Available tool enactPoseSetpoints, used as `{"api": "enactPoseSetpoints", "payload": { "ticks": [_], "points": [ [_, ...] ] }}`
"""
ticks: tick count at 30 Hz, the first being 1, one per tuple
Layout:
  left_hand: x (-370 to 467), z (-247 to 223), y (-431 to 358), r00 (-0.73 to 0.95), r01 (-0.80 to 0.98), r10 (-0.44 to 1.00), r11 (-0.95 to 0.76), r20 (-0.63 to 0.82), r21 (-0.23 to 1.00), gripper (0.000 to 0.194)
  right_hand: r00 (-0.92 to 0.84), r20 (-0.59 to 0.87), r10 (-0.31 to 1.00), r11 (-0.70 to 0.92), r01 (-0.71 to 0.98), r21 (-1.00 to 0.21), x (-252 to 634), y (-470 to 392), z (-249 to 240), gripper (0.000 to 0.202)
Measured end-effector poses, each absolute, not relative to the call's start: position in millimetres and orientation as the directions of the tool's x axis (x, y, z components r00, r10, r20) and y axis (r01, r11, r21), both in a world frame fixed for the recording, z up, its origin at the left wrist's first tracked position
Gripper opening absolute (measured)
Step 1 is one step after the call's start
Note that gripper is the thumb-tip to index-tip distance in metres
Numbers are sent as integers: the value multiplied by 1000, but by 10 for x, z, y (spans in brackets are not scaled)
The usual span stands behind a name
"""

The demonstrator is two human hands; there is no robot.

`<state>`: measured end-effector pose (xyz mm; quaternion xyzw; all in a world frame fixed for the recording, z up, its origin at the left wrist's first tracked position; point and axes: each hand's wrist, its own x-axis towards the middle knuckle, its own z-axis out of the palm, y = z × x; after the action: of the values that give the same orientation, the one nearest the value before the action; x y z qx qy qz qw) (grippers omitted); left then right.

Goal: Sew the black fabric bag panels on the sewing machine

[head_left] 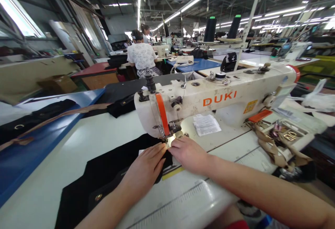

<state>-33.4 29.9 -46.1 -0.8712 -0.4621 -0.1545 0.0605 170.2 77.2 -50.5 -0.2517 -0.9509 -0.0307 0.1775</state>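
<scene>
A white sewing machine (188,100) with orange lettering stands on a pale table, its needle area lit by a small lamp. Black fabric (104,166) with a brass eyelet lies at the left of the needle and under my left arm. My left hand (148,164) presses on this fabric, fingers together and tips close to the needle. Just right of the needle is my right hand (190,154), its fingers bent and pressed together at the fabric's edge. What its fingertips pinch, if anything, is hidden. The two hands nearly touch.
White paper labels (206,124) lie on the machine bed. A tray (300,131) at the right holds metal rings beside tan straps (269,147). Black pieces with eyelets (39,115) lie on a blue surface at the left. A person (142,56) sits farther off.
</scene>
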Motion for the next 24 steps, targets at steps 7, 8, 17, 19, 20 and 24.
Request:
{"api": "enactPoseSetpoints", "payload": {
  "ticks": [7, 8, 17, 19, 20, 24],
  "points": [
    [-341, -491, 310, 533, 809, 772, -585, 345, 58, 40, -814, 353, 461, 869, 495, 5, 1691, 768, -502, 11],
    [-343, -491, 321, 535, 809, 771, -585, 345, 51, 40, -813, 352, 464, 868, 497, 4, 1690, 770, -496, 10],
    [-403, -484, 476, 504, 832, 800, -551, 326, 65, 41, -794, 360, 490, 852, 524, -6, 1679, 802, -522, 9],
    [-403, -485, 517, 502, 836, 804, -545, 319, 57, 43, -784, 378, 492, 849, 529, -8, 1682, 805, -529, 10],
    [-400, -485, 531, 502, 837, 805, -544, 316, 56, 43, -781, 383, 494, 847, 531, -11, 1686, 804, -527, 10],
    [-410, -476, 465, 486, 848, 817, -527, 311, 58, 42, -772, 391, 502, 846, 532, -35, 1720, 782, -496, 14]
  ]
}}
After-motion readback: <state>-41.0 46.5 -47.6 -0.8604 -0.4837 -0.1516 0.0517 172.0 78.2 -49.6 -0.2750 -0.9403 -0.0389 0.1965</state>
